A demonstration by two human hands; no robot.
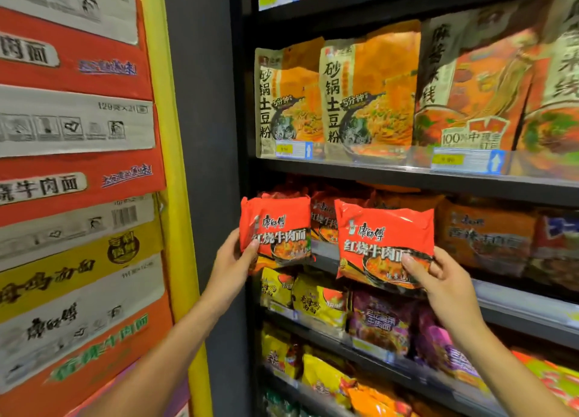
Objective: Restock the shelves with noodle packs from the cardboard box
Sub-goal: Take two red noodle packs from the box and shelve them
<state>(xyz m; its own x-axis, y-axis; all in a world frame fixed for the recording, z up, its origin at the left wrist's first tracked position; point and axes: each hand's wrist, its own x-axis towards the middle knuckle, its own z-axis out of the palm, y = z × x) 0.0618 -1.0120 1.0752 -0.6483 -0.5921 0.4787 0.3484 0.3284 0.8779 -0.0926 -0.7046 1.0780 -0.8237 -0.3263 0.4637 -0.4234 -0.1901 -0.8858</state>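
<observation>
Stacked cartons (75, 178) fill the left of the frame, the shelves (407, 178) the right. At centre, the left hand (233, 260) holds one noodle pack (275, 228) left of another pack (383, 244) in the right hand (438, 278), both before the middle shelf's row of packs (488, 238).

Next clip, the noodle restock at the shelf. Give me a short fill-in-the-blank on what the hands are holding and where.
1. Each hand holds one ____ noodle pack: the left hand and the right hand.
2. Both packs are held up in front of the shelf carrying packs of the ____ colour.
3. The shelf just below holds yellow and ____ packs.
4. Stacked cartons stand to the person's ____.

Missing words: red; same; purple; left
</observation>
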